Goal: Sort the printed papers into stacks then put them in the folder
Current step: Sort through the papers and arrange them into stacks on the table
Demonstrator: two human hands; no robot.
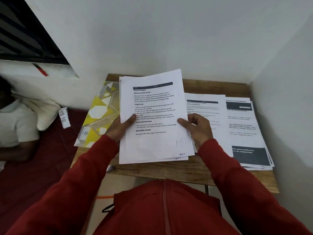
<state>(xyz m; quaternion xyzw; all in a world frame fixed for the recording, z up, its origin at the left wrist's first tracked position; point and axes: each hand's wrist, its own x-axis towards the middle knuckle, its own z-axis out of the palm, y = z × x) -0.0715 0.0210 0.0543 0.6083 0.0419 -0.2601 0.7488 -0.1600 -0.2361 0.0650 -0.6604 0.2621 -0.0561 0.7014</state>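
Observation:
I hold a bundle of printed papers [155,146] above the wooden table [169,172]. Its top sheet is headed "Return Packaging". My left hand [120,128] grips the bundle's left edge, thumb on the top sheet. My right hand [198,128] pinches the right edge, thumb on top. On the table to the right lies one stack of printed papers [206,106]. Further right lies a second stack with dark bands [245,133]. A yellow, white and grey patterned folder [100,114] lies at the table's left edge, partly hidden by the held bundle.
White walls close the table in at the back and on the right. To the left is a dark red bed with a white pillow [44,111], a "WS 10" tag [63,117] and a person lying there [15,126]. A red pen [40,70] rests on the window ledge.

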